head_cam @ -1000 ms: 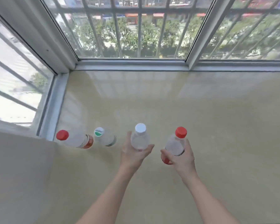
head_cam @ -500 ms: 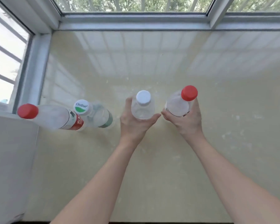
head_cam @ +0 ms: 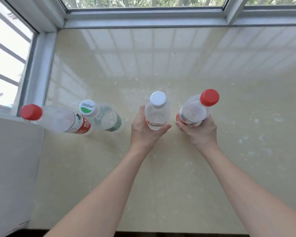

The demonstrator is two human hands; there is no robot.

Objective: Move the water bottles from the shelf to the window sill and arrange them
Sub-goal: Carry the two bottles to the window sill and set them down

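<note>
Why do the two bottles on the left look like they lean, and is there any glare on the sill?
Head view: the wide-angle lens bends the edges, so the red-capped bottle and the Cestbon bottle seem to lean outward; the window sill mirrors the window bars as a pale grid of glare; both hands are sharp, without motion blur.

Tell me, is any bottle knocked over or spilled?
No, nothing stands out. Two bottles stand on the window sill by the left corner: a red-capped one and a green-labelled one. The left hand holds a white-capped bottle, the right hand another red-capped bottle. All caps on, no puddles.
</note>
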